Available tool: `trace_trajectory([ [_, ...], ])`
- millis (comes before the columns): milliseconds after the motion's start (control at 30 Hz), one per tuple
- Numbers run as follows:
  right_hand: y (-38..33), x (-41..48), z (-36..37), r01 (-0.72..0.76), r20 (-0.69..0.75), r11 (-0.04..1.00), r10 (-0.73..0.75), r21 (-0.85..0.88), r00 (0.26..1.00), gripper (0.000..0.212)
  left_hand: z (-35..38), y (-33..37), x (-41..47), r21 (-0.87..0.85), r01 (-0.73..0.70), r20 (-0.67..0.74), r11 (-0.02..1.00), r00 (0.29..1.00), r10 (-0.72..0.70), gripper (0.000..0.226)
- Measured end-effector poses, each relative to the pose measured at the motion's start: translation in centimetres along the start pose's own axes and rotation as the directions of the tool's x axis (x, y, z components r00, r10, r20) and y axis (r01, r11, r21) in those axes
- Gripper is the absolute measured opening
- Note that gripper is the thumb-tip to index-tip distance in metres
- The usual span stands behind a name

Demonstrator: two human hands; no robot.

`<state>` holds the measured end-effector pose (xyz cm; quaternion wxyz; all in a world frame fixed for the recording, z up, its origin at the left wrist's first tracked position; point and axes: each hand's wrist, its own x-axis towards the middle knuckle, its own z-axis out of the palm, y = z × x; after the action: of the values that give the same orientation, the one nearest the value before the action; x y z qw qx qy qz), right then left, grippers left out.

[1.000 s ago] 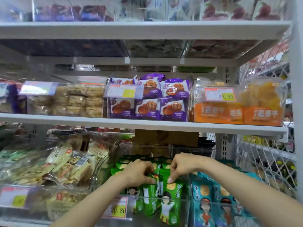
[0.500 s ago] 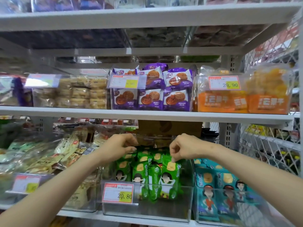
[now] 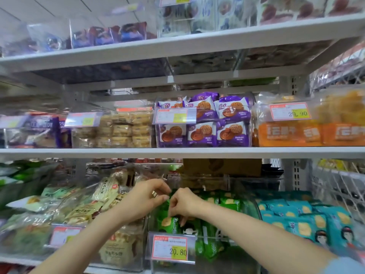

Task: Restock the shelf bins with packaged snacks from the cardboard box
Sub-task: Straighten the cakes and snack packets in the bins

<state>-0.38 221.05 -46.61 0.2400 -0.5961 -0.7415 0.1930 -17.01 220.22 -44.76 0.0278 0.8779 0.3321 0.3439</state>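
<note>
A green snack packet [image 3: 167, 223] is pinched at its top by curled fingers of the right hand [image 3: 184, 202], just above the 20.80 price tag [image 3: 170, 248], upright with its long axis vertical (printed face outward). Above-left of the tag, the left hand [image 3: 146, 197] is curled; its hold cannot be told.

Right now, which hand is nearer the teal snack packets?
Right. The right hand pinches green packets beside the teal snack packets; the left hand is farther left, beyond it.

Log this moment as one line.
phase: restocking bin | left hand: fingers curled by green pack, grip unclear | right hand: pinches green pack top
</note>
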Motion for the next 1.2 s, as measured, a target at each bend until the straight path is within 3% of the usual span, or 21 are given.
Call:
trace_trajectory([
  [133,0.8,-0.8,-1.4,0.020,0.030,0.999,-0.021,0.046,0.999,0.003,0.0,-0.4,-0.6,0.000,-0.005,-0.004,1.000,1.000,0.005,0.011],
  [233,1.4,-2.3,-3.8,0.081,-0.065,0.997,-0.080,0.016,0.995,0.003,0.4,0.3,-0.5,-0.010,-0.008,0.004,1.000,1.000,0.008,0.015],
  [333,3.0,-3.8,-6.9,0.086,-0.164,0.987,-0.109,-0.138,0.980,0.003,1.3,1.5,0.0,-0.062,-0.010,0.017,0.998,1.000,0.011,0.015],
  [433,5.3,-4.7,-8.6,0.017,-0.054,0.916,-0.042,-0.400,0.998,0.017,3.0,2.6,0.9,-0.090,-0.015,0.029,0.996,0.999,0.017,0.015],
  [600,6.1,-5.2,-8.0,0.036,0.080,0.811,0.013,-0.584,0.997,0.052,6.9,2.9,3.1,-0.090,-0.010,0.013,0.996,1.000,0.011,0.016],
  [733,5.9,-5.0,-7.8,0.090,0.141,0.736,0.008,-0.672,0.990,0.058,9.4,1.8,3.7,-0.198,0.108,-0.016,0.974,0.993,-0.114,0.015],
  [833,6.0,-5.2,-7.7,0.136,0.205,0.728,0.006,-0.672,0.979,0.056,9.9,1.4,3.6,-0.220,0.134,0.015,0.966,0.991,-0.134,0.012],
  [1067,6.0,-5.3,-7.5,0.190,0.273,0.686,0.014,-0.702,0.962,0.069,9.4,2.2,3.1,-0.220,0.103,-0.078,0.970,0.989,-0.123,0.015],
  [1133,5.8,-5.9,-8.5,0.160,0.236,0.750,-0.006,-0.641,0.972,0.062,9.1,2.5,2.9,-0.231,0.101,-0.087,0.968,0.989,-0.124,0.014],
  [1200,5.9,-6.5,-10.3,0.120,0.162,0.876,-0.049,-0.467,0.986,0.049,9.0,2.7,2.9,-0.270,0.095,-0.110,0.958,0.986,-0.128,0.016],
])
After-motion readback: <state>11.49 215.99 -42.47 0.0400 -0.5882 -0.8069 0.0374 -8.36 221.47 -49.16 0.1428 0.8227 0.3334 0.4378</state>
